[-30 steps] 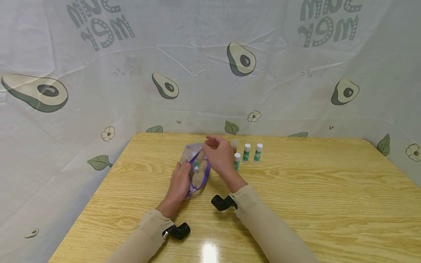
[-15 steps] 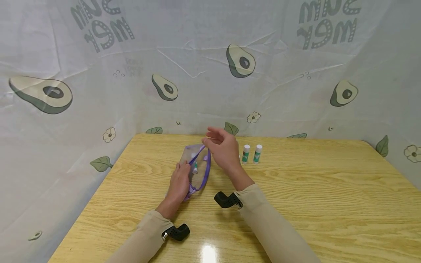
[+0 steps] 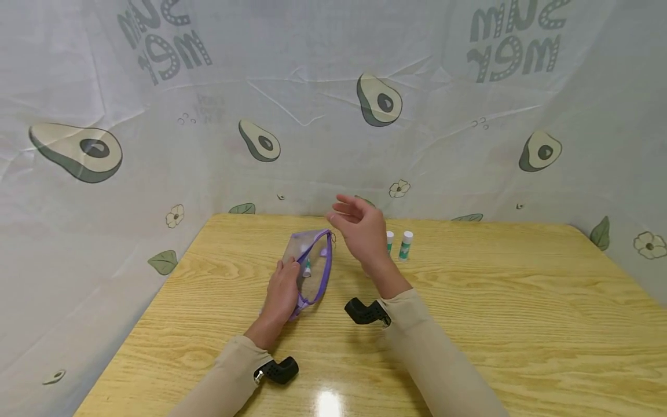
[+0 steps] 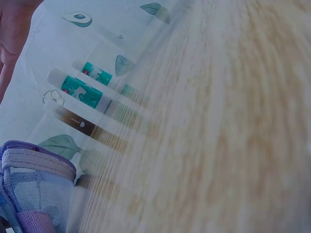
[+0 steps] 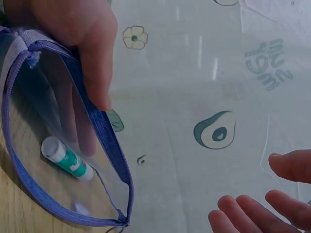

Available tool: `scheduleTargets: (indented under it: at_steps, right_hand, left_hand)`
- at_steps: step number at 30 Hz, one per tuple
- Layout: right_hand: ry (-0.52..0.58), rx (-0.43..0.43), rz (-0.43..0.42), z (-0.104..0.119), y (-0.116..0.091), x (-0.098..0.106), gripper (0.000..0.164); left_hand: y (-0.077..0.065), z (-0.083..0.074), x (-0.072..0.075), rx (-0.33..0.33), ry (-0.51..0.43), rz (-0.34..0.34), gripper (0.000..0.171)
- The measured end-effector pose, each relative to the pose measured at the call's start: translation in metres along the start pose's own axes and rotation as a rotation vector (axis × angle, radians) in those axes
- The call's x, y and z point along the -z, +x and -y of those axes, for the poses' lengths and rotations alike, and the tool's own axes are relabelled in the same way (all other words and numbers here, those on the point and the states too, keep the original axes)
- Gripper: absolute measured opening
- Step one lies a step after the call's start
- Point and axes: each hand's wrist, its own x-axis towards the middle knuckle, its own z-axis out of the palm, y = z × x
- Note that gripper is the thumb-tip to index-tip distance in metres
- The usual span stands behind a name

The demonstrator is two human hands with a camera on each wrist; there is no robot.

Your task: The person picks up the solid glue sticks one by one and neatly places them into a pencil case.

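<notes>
My left hand [image 3: 282,289] holds a see-through mesh pouch with purple zipper edging [image 3: 327,272] by its left side. In the right wrist view its thumb lies outside the edge, and its fingers show through the mesh. The pouch mouth gapes toward the right. Inside lies a glue stick [image 5: 68,158] with a green label and white cap. Up and to the right of the pouch, my right hand [image 3: 365,234] hangs in the air with loosely bent fingers, a gap between thumb and fingertips, and nothing in it. A thin cord loop hangs at the zipper's far end.
Upright green-labelled glue sticks [image 3: 406,246] stand behind the right hand, one partly covered. The left wrist view also shows a brown-labelled tube [image 4: 77,121] beside them. A wooden table [image 3: 495,301] runs up to a printed cloth backdrop [image 3: 312,145].
My right hand has drawn away from the pouch's far corner, up and to the right, and now covers more of the standing sticks. The left hand keeps its hold on the pouch.
</notes>
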Motion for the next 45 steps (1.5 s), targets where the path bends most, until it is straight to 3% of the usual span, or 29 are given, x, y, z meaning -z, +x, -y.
scheduleTargets:
  at_steps: [12,27,45]
  right_hand:
    - [0.004,-0.013,0.006,0.004,0.003,0.017,0.048]
    - [0.01,-0.026,-0.042,0.004,0.01,0.044,0.051]
    - [-0.006,-0.021,-0.092,0.002,0.008,0.066,0.049]
  left_hand:
    - [0.0,0.001,0.0,-0.004,-0.023,0.005,0.061]
    - [0.001,0.0,0.0,0.016,-0.02,-0.004,0.062]
    - [0.002,0.002,-0.004,-0.009,-0.019,-0.035,0.062]
